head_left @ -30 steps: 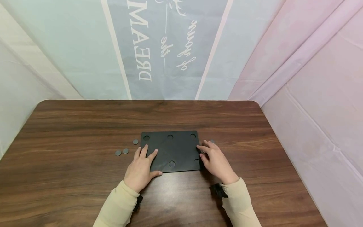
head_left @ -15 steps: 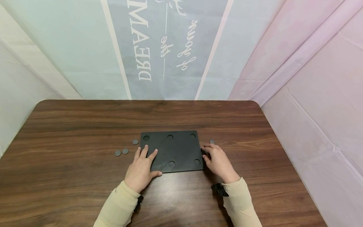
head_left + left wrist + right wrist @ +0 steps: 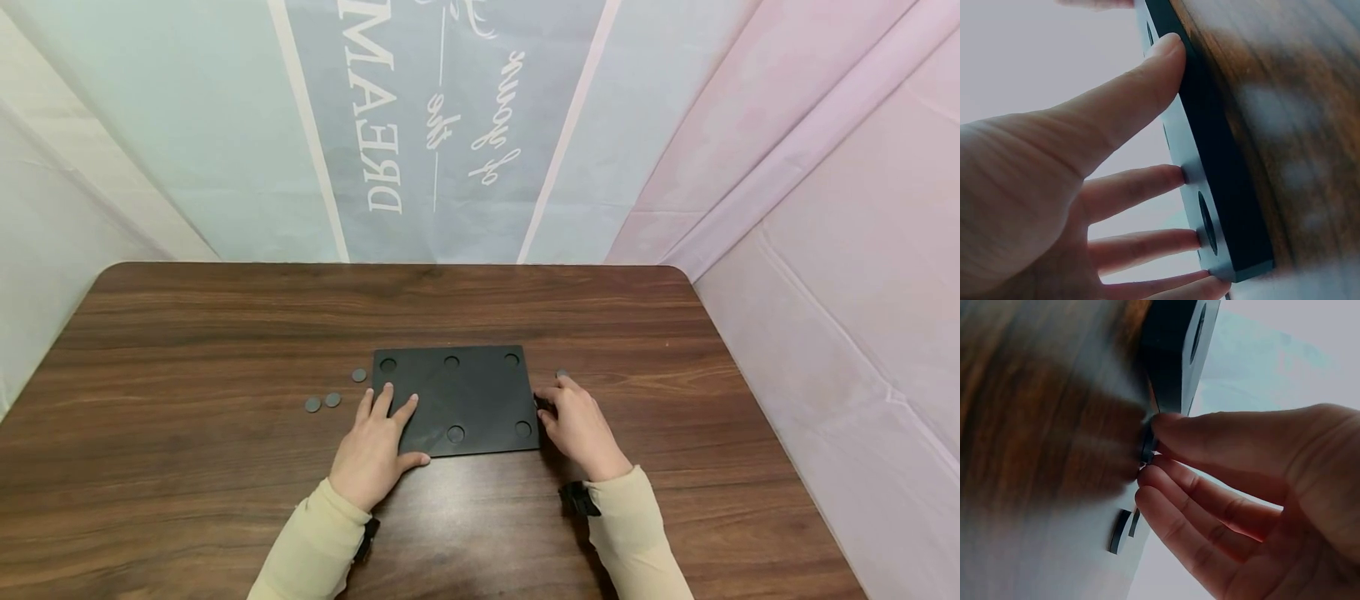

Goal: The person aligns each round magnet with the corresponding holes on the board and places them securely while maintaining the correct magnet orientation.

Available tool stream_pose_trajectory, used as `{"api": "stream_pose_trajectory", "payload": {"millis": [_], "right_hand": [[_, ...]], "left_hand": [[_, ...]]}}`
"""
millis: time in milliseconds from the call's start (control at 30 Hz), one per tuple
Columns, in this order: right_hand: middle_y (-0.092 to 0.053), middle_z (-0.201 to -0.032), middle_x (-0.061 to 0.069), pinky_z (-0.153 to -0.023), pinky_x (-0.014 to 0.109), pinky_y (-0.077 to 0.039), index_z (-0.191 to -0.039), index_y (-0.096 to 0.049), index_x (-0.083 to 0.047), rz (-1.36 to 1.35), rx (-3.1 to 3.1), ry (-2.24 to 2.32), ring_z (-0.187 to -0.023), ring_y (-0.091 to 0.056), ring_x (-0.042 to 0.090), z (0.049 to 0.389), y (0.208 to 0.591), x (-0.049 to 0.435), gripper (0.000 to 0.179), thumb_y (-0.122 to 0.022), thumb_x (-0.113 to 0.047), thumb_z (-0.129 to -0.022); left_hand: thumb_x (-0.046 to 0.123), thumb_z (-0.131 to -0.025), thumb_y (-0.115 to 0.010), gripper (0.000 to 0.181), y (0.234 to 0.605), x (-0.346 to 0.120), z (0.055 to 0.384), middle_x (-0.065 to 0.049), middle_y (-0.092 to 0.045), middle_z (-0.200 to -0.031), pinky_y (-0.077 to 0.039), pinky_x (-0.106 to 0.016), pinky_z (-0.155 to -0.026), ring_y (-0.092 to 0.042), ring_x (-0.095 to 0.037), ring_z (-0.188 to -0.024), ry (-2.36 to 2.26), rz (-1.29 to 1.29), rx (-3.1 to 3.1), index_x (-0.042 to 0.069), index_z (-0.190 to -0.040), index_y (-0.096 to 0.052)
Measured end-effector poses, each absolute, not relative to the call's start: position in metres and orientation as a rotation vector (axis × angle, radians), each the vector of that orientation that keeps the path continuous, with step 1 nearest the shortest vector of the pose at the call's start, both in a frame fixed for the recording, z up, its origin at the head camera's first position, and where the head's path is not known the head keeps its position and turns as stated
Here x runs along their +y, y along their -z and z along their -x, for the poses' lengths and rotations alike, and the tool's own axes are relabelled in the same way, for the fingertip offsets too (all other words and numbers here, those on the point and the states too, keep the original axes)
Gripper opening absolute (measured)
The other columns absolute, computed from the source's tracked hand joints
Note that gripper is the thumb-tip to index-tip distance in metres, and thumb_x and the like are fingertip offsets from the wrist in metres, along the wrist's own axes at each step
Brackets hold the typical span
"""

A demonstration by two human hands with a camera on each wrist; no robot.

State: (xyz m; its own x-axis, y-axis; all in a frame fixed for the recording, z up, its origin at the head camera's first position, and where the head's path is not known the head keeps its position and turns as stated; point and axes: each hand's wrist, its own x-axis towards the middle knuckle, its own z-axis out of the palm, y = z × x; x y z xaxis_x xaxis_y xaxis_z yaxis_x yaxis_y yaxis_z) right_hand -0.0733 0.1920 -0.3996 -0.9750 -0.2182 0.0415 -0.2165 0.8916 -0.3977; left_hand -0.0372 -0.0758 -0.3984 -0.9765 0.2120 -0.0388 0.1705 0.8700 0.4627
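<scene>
A flat black board (image 3: 468, 396) with several round recesses lies on the table. My left hand (image 3: 369, 462) rests spread over its near left corner, fingertips on the top. In the left wrist view the thumb (image 3: 1147, 78) lies along the board's front edge. Just off the board's right side, my right hand (image 3: 581, 429) has its fingers curled down at the table. Between its thumb and fingertips, in the right wrist view, it pinches a small dark disc (image 3: 1147, 445), partly hidden. Another grey disc (image 3: 562, 374) lies just beyond that hand.
Three grey discs lie left of the board; one disc (image 3: 359, 376) is close to its edge, the others farther left. The brown wooden table (image 3: 187, 333) reaches back to a printed cloth backdrop (image 3: 450, 167). Pale cloth (image 3: 847, 292) hangs at the right.
My right hand has moved slightly right, off the board's edge, uncovering the near right recess, and its fingers have drawn together. The left hand and the board stay put.
</scene>
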Motion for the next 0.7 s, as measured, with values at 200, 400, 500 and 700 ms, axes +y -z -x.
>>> {"api": "stream_pose_trajectory", "payload": {"millis": [200,400,500,700], "right_hand": [[-0.062,-0.092,0.012,-0.061,0.033,-0.052,-0.099,-0.073,0.001,0.369,3.087,0.666,-0.071,-0.063,0.023,0.074,0.4011,0.1919,0.021,-0.073,0.004,-0.079],[-0.062,-0.088,0.011,-0.065,0.036,-0.054,-0.093,-0.072,0.0,0.387,3.115,0.699,-0.074,-0.064,0.024,0.0759,0.4036,0.1921,0.017,-0.073,0.007,-0.077],[-0.061,-0.084,0.011,-0.065,0.038,-0.054,-0.089,-0.069,-0.001,0.406,3.136,0.7,-0.074,-0.064,0.024,0.0768,0.4047,0.1921,0.017,-0.074,0.008,-0.076],[-0.059,-0.078,0.009,-0.062,0.037,-0.051,-0.086,-0.063,-0.002,0.433,3.165,0.687,-0.07,-0.06,0.02,0.077,0.4056,0.1917,0.02,-0.075,0.009,-0.074]], "left_hand": [[0.033,-0.07,-0.084,0.073,0.4,-0.0754,0.0374,-0.031,-0.044,-0.141,-0.055,-0.053,-0.078,-0.036,-0.052,-0.132,-0.715,-0.31,2.962,0.006,-0.133,-0.058],[0.034,-0.07,-0.084,0.074,0.4003,-0.076,0.0381,-0.031,-0.045,-0.14,-0.057,-0.051,-0.072,-0.038,-0.052,-0.13,-0.698,-0.327,2.977,0.006,-0.133,-0.058],[0.035,-0.069,-0.084,0.073,0.3998,-0.0766,0.039,-0.031,-0.046,-0.138,-0.057,-0.05,-0.07,-0.04,-0.052,-0.129,-0.678,-0.341,2.992,0.006,-0.132,-0.059],[0.036,-0.07,-0.083,0.073,0.3997,-0.0777,0.0396,-0.03,-0.046,-0.139,-0.057,-0.051,-0.07,-0.039,-0.052,-0.13,-0.664,-0.334,2.978,0.007,-0.133,-0.058]]}}
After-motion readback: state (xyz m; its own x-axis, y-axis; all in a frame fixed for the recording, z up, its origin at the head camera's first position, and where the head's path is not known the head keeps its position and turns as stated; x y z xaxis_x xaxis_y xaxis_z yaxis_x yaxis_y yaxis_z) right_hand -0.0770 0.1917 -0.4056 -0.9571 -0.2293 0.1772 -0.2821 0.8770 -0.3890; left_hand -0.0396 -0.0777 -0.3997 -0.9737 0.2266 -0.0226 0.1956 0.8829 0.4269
